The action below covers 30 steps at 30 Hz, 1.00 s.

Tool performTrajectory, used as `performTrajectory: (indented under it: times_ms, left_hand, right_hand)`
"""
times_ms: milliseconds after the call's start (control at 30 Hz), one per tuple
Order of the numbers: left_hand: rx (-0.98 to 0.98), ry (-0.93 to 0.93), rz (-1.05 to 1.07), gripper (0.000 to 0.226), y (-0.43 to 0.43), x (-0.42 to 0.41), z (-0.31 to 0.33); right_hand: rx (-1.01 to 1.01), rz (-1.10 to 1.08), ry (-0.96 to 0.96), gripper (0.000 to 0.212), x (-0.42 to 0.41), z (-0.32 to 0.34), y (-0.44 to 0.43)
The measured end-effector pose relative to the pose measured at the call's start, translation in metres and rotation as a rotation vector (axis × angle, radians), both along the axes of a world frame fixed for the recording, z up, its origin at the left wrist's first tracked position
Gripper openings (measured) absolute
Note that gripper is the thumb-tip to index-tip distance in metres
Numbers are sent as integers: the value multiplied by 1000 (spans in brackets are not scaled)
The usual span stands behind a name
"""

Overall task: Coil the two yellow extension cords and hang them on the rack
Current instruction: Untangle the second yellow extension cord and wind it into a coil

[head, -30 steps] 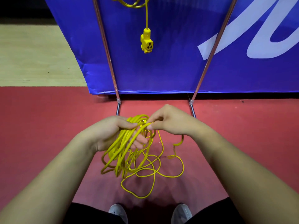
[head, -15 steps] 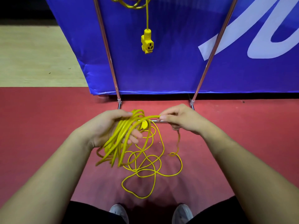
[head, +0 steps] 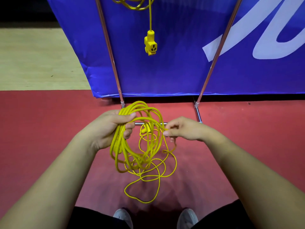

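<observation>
My left hand (head: 108, 129) grips a bundle of several loops of a yellow extension cord (head: 123, 146), which hang down from it. Just to the right, my right hand (head: 183, 131) pinches one strand of the same cord. Loose turns of the cord (head: 158, 176) lie on the red floor below both hands. A second yellow cord (head: 132, 4) hangs coiled at the top of the rack, its socket end (head: 150, 45) dangling in front of the blue banner.
The rack's two metal poles (head: 109, 52) (head: 216, 52) slant down to a low crossbar (head: 140, 123) right behind my hands. A blue banner (head: 181, 63) stands behind the rack. My two shoes (head: 123, 218) are at the bottom edge. Pale wooden floor (head: 33, 60) lies at the left.
My right hand has swung out to the right and back toward the coil with a strand. The bundle in my left hand has gained a loop and hangs wider and rounder.
</observation>
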<state>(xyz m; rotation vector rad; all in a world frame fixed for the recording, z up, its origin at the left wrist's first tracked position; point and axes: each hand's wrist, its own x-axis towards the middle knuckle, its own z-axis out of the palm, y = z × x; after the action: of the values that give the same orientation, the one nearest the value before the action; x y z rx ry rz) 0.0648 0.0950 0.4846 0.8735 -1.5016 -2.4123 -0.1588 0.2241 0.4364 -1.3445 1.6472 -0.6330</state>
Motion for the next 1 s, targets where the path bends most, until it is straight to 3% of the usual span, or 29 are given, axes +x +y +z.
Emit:
performTrajectory:
  times_ms: [200, 367, 633, 767, 900, 1000]
  left_hand:
    - [-65, -214, -182, 31, 11, 0, 5]
    - [-20, -146, -236, 21, 10, 0, -1]
    - [54, -76, -142, 19, -2, 5, 6]
    - [79, 38, -86, 38, -12, 11, 6]
    - [22, -58, -188, 33, -6, 8, 7]
    - [0, -103, -104, 17, -3, 4, 7]
  right_hand:
    - [-133, 12, -41, 6, 17, 31, -8]
    - [-204, 29, -4, 19, 34, 33, -15]
    - [-68, -148, 143, 27, -20, -18, -7]
    - [-83, -325, -19, 22, -41, -42, 2]
    - [-135, -503, -144, 18, -37, -51, -6]
    - [-158, -542, -129, 16, -34, -55, -15]
